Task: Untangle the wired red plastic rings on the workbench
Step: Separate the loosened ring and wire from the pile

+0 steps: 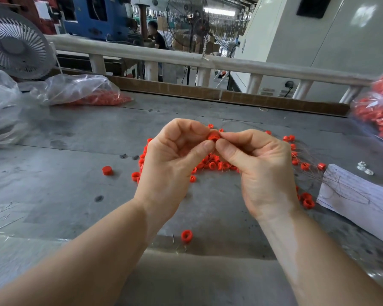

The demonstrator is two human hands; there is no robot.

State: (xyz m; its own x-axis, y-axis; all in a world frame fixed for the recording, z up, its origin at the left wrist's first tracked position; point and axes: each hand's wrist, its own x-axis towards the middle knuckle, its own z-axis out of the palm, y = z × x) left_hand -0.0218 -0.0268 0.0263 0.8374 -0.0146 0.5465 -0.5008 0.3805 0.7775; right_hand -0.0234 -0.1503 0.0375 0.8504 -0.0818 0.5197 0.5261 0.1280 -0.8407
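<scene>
While raised — both hands' [175, 155] [259, 164] fingertip grip on one red ring [213, 136].

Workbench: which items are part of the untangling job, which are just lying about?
In the job:
held red ring, pinched by left hand and right hand
wired ring pile
thin wires

Lying about:
fan
clear bag of red parts
paper sheet
white nuts
</scene>
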